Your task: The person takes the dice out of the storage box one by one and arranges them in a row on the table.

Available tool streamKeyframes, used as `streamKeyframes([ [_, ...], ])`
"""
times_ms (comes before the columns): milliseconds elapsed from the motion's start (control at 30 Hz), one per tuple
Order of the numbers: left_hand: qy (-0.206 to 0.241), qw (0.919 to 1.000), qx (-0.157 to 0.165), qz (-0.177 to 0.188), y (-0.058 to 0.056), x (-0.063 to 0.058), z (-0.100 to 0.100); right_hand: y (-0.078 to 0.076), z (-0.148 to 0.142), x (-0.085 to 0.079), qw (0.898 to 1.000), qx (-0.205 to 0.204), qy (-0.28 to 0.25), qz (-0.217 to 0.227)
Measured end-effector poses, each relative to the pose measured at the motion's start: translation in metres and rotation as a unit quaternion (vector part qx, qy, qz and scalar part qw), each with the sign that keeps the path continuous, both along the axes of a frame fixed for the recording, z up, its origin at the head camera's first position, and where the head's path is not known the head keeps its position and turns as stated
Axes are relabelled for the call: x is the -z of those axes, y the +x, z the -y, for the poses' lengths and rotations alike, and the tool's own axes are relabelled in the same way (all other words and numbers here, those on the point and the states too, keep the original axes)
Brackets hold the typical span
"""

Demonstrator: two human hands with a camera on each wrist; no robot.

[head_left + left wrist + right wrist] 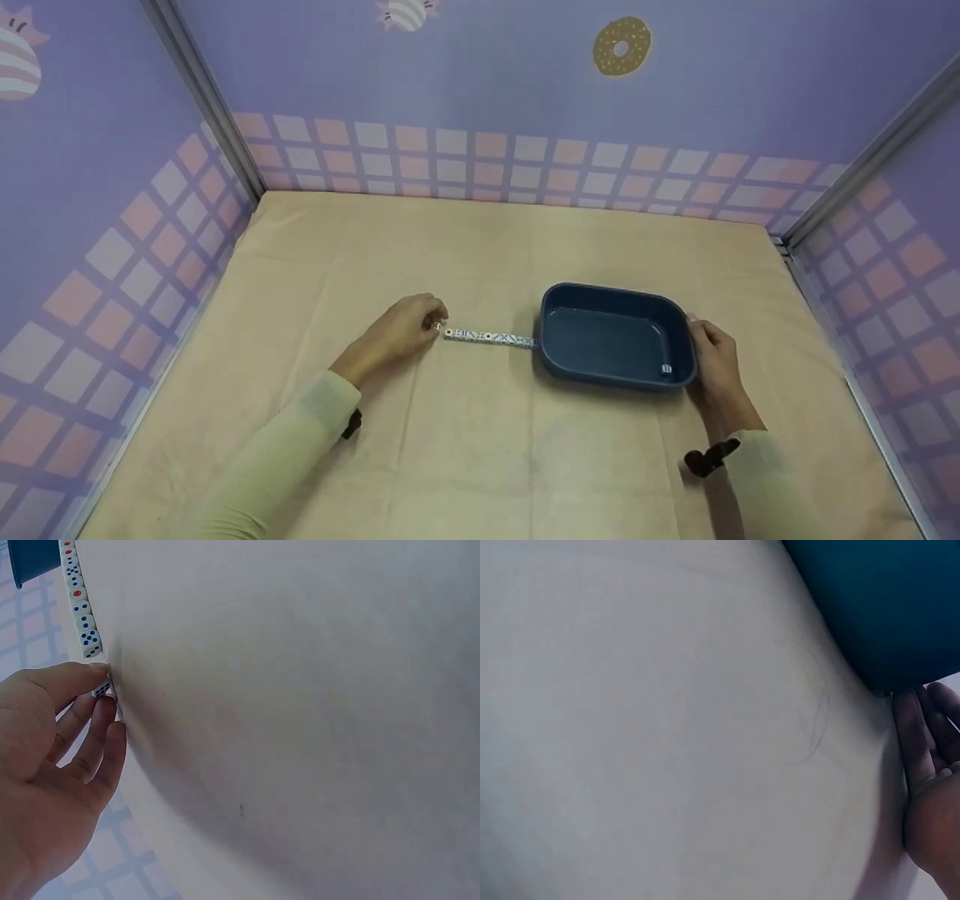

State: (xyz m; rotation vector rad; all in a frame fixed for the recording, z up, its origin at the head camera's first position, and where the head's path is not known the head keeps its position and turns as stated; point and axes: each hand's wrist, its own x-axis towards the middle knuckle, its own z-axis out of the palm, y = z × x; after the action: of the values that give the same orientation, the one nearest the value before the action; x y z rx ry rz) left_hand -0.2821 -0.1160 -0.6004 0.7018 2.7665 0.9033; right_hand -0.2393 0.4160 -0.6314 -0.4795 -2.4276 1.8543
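In the head view my left hand [409,330] is just left of a straight row of small white dice [487,337]. Its thumb and fingers pinch a single die [100,688], close to the table and just off the row's end. The row runs right to the wall of a dark blue rectangular box [607,337]. Inside the box, by its near right corner, lies one die [666,369]. My right hand [714,356] rests at the box's right end, its fairly straight fingers [911,727] against the outer wall.
A beige cloth [465,450] covers the table. Purple walls [480,82] with pink and white squares stand at the back and both sides, joined by grey metal posts [202,90]. Each wrist wears a dark strap mount [709,457].
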Motion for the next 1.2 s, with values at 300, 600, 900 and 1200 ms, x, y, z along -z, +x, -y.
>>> streamKeyframes([
  [300,0.005,0.9997,0.024,0.009,0.0006,-0.0007,-0.0006,0.0001,0.0022,-0.0007,1.000,0.003,0.003,-0.014],
  [600,0.014,0.9995,0.028,0.007,0.0009,0.0011,-0.0014,0.0013,0.0044,-0.0024,1.000,0.012,-0.002,0.000],
  [900,0.024,0.9993,0.027,0.013,0.0012,0.0050,-0.0003,0.0008,0.0033,-0.0004,1.000,0.009,0.023,-0.004],
  [1200,0.029,0.9986,0.043,0.005,0.0016,0.0046,-0.0056,0.0006,0.0010,0.0009,1.000,0.006,0.023,-0.007],
])
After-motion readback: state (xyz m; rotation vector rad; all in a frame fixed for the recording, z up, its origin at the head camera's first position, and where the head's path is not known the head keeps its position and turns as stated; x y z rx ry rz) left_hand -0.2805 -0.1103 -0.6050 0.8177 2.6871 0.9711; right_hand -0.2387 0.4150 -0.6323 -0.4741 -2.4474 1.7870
